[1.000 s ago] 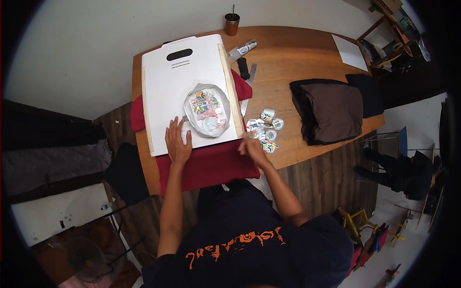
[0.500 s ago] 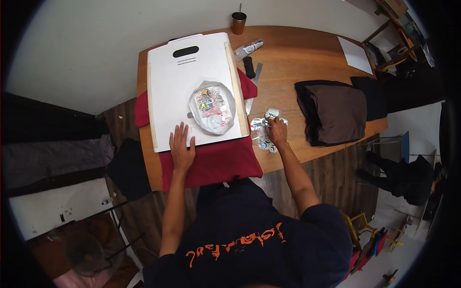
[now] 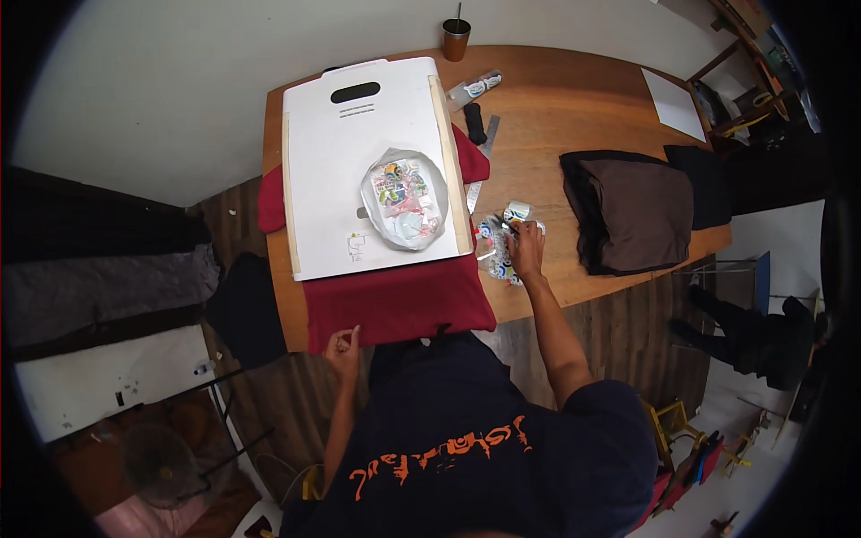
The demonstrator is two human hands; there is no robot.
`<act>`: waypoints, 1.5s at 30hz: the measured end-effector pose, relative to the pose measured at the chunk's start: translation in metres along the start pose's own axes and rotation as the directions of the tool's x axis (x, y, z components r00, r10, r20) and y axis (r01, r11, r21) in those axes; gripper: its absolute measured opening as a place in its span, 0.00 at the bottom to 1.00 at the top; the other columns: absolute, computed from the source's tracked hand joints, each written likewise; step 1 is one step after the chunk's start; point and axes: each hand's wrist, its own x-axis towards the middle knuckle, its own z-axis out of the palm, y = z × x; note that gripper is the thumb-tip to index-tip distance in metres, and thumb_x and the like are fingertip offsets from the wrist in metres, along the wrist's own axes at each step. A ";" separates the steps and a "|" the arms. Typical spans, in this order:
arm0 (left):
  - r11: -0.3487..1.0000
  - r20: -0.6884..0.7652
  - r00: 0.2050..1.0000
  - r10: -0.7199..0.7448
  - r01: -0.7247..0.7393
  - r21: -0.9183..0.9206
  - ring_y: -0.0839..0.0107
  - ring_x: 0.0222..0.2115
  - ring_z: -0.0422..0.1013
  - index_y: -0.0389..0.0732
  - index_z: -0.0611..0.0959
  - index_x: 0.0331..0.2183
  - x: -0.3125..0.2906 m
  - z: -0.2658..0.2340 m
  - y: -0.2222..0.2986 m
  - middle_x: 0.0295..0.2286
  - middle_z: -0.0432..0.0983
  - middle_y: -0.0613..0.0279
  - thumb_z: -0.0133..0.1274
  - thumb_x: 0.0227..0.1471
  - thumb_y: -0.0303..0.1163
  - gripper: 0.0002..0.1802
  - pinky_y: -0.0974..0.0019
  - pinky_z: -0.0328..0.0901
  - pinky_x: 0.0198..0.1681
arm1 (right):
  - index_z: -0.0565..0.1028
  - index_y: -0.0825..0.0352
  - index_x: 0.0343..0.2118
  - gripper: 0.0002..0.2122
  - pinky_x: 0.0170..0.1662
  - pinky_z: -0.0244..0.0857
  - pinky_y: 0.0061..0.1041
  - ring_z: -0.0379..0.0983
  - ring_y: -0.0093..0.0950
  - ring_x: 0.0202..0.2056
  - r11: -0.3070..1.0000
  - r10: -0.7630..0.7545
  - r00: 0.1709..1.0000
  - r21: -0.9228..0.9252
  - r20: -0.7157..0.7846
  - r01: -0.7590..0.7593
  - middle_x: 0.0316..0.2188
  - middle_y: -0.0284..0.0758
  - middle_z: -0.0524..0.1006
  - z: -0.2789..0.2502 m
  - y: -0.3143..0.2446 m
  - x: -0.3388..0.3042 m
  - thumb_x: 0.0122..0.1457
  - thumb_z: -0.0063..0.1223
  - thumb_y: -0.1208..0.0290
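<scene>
A clear plastic packet with colourful printed pieces (image 3: 499,257) lies on the table to the right of the white board. My right hand (image 3: 529,249) is over it, fingers bent and closed on its upper part. A small white roll with a coloured print (image 3: 517,212) touches the area just beyond these fingers. My left hand (image 3: 343,351) is at the near edge of the dark red cloth (image 3: 395,309), fingers loosely curled and thumb apart, with nothing visible in it. The white board (image 3: 323,179) lies on the cloth. On the board sits an open plastic bag (image 3: 441,193) of printed pieces.
Beyond the packet lie a metal ruler (image 3: 484,161), a black bundle (image 3: 473,124) and a clear pouch (image 3: 475,90). Folded dark and brown cloths (image 3: 637,215) are at the right. A brown cup (image 3: 456,40) stands at the far edge. Another person (image 3: 762,341) is at far right.
My left hand has come off the board and back to the cloth's near edge, its fingers curling. My right hand stays at the packet, which has bunched up beneath the fingers.
</scene>
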 end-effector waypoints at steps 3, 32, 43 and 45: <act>0.994 0.037 0.993 -0.110 0.110 0.003 0.84 0.19 0.54 0.35 0.79 0.30 -0.005 -0.001 0.000 0.17 0.57 0.73 0.63 0.51 0.25 0.08 0.77 0.52 0.22 | 0.71 0.66 0.47 0.17 0.48 0.57 0.40 0.66 0.40 0.48 0.992 -0.023 0.997 0.119 -0.079 0.032 0.44 0.41 0.72 -0.021 -0.016 -0.007 0.54 0.58 0.74; 0.993 0.460 0.886 -0.062 0.100 -0.059 0.76 0.23 0.65 0.34 0.78 0.34 -0.002 0.000 -0.033 0.22 0.68 0.60 0.43 0.53 0.16 0.10 0.72 0.61 0.27 | 0.77 0.56 0.45 0.15 0.37 0.69 0.40 0.78 0.44 0.35 0.908 0.287 0.950 0.282 0.124 -0.311 0.34 0.45 0.80 0.021 -0.055 -0.011 0.57 0.56 0.59; 1.000 0.507 0.861 -0.025 0.018 0.017 0.80 0.20 0.60 0.35 0.81 0.35 0.005 0.011 -0.015 0.17 0.63 0.68 0.55 0.54 0.24 0.05 0.74 0.59 0.25 | 0.80 0.59 0.40 0.11 0.38 0.69 0.40 0.77 0.43 0.37 0.965 0.163 0.978 0.184 0.130 -0.186 0.34 0.42 0.80 0.004 -0.067 0.010 0.54 0.56 0.69; 1.000 0.497 0.867 -0.015 0.015 0.005 0.80 0.20 0.61 0.35 0.81 0.36 0.004 0.010 -0.023 0.18 0.64 0.68 0.55 0.54 0.24 0.05 0.74 0.60 0.25 | 0.79 0.60 0.40 0.11 0.38 0.69 0.39 0.78 0.42 0.36 0.966 0.094 0.991 0.232 0.092 -0.113 0.34 0.41 0.81 0.009 -0.061 0.001 0.54 0.56 0.70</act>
